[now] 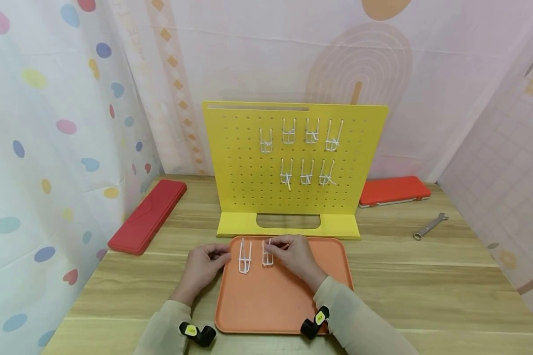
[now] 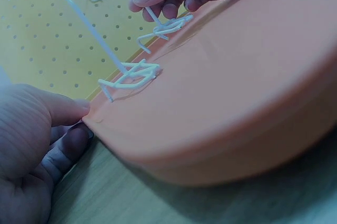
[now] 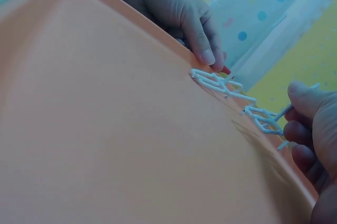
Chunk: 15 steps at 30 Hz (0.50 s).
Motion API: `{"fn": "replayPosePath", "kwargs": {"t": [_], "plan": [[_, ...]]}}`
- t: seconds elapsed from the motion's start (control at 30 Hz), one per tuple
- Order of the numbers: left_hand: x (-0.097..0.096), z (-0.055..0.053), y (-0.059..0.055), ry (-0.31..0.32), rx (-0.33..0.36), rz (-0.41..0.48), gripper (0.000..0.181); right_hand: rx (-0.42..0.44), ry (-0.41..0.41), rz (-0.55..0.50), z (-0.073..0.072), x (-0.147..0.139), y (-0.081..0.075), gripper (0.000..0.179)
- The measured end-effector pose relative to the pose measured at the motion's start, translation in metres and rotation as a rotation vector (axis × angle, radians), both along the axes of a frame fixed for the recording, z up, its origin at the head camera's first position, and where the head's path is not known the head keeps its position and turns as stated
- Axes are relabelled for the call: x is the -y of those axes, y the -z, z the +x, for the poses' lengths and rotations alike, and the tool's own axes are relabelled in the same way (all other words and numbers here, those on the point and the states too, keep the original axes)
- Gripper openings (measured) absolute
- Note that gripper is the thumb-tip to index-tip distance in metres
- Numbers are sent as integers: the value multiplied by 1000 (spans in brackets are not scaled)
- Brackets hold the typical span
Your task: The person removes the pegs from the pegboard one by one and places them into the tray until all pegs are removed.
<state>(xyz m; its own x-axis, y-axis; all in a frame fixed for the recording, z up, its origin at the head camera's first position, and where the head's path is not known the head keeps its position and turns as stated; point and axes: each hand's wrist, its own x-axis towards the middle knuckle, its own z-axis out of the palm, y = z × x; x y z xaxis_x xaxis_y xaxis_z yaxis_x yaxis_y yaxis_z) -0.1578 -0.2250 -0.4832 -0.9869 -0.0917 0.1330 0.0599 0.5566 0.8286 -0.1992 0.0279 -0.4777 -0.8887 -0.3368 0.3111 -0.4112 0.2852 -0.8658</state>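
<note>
My right hand (image 1: 298, 260) pinches the prong of a white wire pegboard hook (image 1: 267, 260) between thumb and fingers, over the back of an orange tray (image 1: 275, 301). In the left wrist view this hook (image 2: 167, 28) is tipped, its prong up in the fingertips and its wire frame low at the tray's back edge. A second white hook (image 1: 245, 266) lies to its left, prong pointing up, held by neither hand. My left hand (image 1: 201, 268) grips the tray's back left corner, thumb on the rim and fingers curled below it.
A yellow pegboard (image 1: 244, 182) stands behind the tray, bearing two rows of white hooks (image 1: 288, 132). A dark red case (image 1: 148, 217) lies on the left and a bright red case (image 1: 395, 190) at the right, near a wrench (image 1: 431, 227). Curtains close off the back and sides.
</note>
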Motion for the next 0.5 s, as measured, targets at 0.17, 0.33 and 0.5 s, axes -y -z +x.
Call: {"fn": "replayPosePath", "kwargs": {"t": [0.17,0.33,0.5], "plan": [[0,0,0,1,-3,2,13,0,2,12,1,0,1,10],[-1,0,-1,2,2,4,13,-1,2,21,1,0,3,10],[-1,1,-1,-1,7,2,13,1,-4,23,0,1,4,11]]}}
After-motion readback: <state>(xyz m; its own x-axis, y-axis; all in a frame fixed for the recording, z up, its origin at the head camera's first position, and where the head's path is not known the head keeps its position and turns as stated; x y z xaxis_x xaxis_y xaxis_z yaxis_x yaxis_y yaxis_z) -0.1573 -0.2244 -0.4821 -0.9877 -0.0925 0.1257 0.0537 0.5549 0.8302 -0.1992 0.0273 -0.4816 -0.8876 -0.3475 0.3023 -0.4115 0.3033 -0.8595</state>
